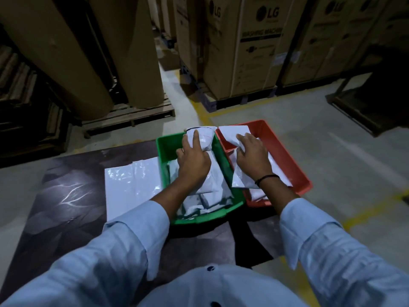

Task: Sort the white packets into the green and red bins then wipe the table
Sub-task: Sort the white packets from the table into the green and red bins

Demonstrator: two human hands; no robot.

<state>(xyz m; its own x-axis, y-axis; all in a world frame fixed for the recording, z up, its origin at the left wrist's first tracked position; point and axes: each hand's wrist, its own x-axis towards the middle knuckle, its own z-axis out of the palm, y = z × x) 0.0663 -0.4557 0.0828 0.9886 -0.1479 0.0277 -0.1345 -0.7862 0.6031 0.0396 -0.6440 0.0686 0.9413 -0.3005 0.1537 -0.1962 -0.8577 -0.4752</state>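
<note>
White packets (208, 200) lie in the green bin (162, 160) and red bin (285, 151) at the right of the tabletop (73, 207); left grip (193, 161) curls round a folded packet (203, 138) over the green bin's far end, right grip (252, 157) clutches a flat packet (243, 181) above the red bin

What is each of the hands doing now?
Left hand: grips a white packet over the green bin.
Right hand: holds another white packet over the red bin.
</note>
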